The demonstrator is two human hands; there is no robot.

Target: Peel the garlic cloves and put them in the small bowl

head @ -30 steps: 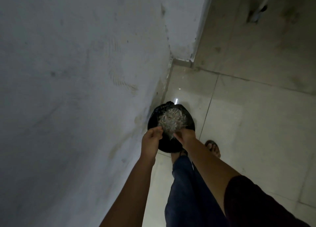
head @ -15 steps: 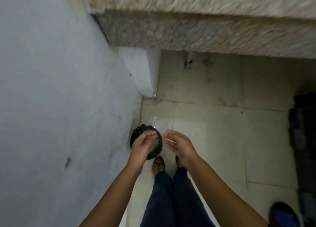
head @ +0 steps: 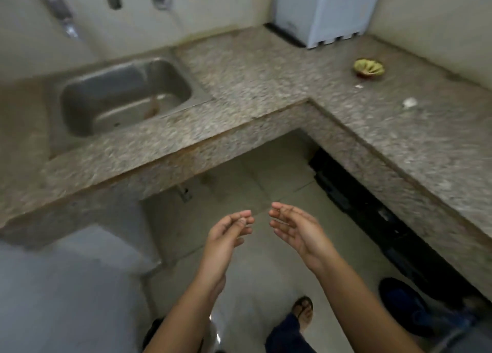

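My left hand [head: 226, 234] and my right hand [head: 296, 229] hang side by side over the floor, below the counter's front edge. Both are empty, palms facing each other, fingers loosely bent. A small bowl [head: 368, 68] with yellow-green contents stands far right on the granite counter [head: 266, 75]. Two small white scraps lie near it, one [head: 409, 102] in front of the bowl and a smaller one [head: 359, 86] closer to it; I cannot tell whether they are garlic or peel.
A steel sink [head: 119, 97] is set in the counter at left, with a tap [head: 62, 17] on the wall above. A white appliance [head: 327, 9] stands at the back corner. The black bin [head: 155, 334] sits low by my feet. Dark objects fill the space under the right counter.
My view has swung up from the black bin on the floor to the counter. My hands have left the bin, risen and come apart, holding nothing.
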